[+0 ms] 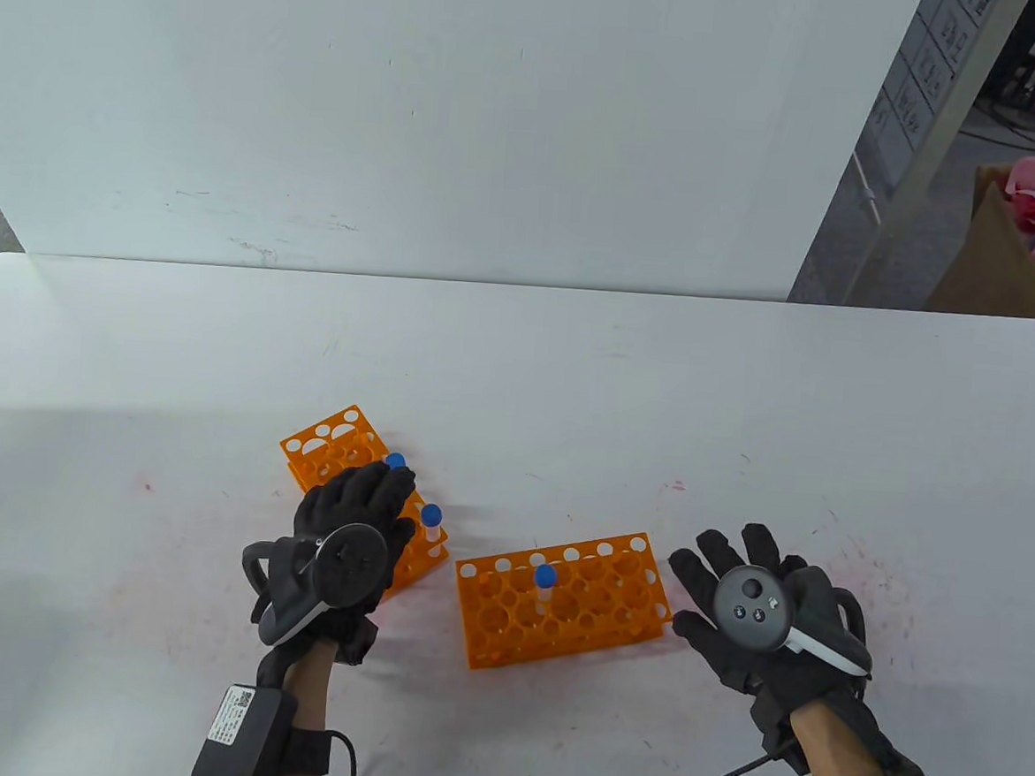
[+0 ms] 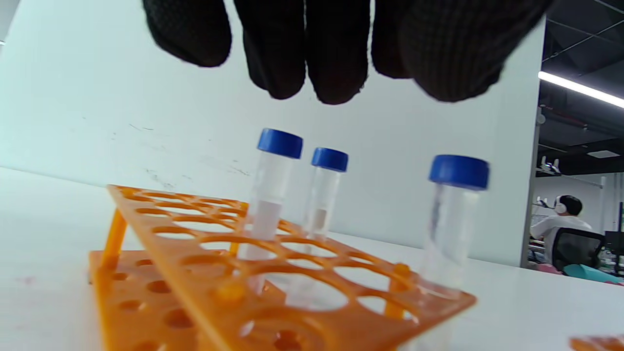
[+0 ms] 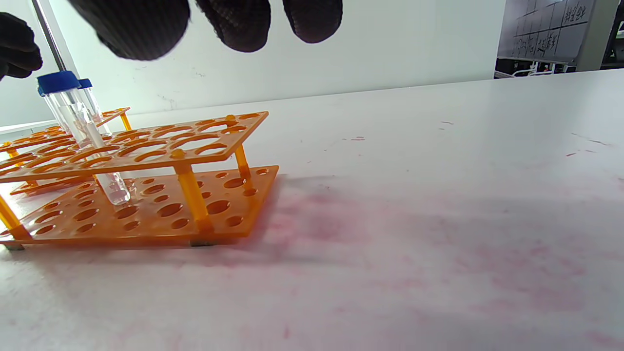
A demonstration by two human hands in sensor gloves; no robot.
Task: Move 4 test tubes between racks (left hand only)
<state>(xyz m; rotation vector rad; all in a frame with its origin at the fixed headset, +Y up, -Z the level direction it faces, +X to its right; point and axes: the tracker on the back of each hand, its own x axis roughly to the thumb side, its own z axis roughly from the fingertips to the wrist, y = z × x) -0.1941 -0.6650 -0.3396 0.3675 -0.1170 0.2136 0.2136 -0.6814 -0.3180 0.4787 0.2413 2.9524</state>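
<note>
The left hand (image 1: 353, 518) hovers over the left rack (image 1: 336, 446), palm down, its tracker uppermost. In the left wrist view its fingertips (image 2: 336, 73) hang bunched and slightly parted above three blue-capped tubes, touching none; the grip is apart and empty. Directly beneath the fingertips stand the first tube (image 2: 273, 195) and the second tube (image 2: 325, 192), close together; the third tube (image 2: 451, 224) stands to the right of the grip, at the rack's near corner.

Judgement: one transfer is complete and the second pick-up is in hand. To do it well, the hand should commit to a single cap, descend straight, pinch just below the cap with thumb opposing two fingers, and lift vertically until the tube bottom clears the upper plate, so the light rack is not dragged along. The paired tubes leave little finger room; the corner tube offers the freer approach.

Right of the grip, the right rack (image 1: 560, 608) holds one transferred tube (image 1: 545, 580), leaning slightly. Beyond it the right hand (image 1: 759, 613) lies flat, fingers spread, on the worktop (image 1: 572, 374), holding nothing, just beside that rack's end.
</note>
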